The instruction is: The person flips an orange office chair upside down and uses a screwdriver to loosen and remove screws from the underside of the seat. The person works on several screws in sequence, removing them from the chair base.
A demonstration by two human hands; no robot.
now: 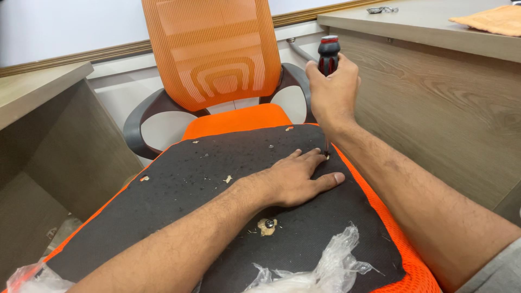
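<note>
An upturned orange seat cushion lies in front of me, its black fabric underside point(206, 184) facing up. My left hand point(296, 176) rests flat on that underside, fingers spread near the far right corner. My right hand point(332, 89) grips the black and red handle of a screwdriver point(328, 54) held upright; its thin shaft runs down to a spot on the black underside point(326, 154) just beyond my left fingertips. A bolt with a washer point(267, 224) sits in a torn patch of the fabric near my left forearm.
An orange mesh office chair point(214, 54) with dark armrests stands behind the cushion. Wooden desks flank it left point(38, 92) and right point(434, 81); an orange cloth point(491, 19) lies on the right one. Crumpled clear plastic point(320, 266) lies at the cushion's near edge.
</note>
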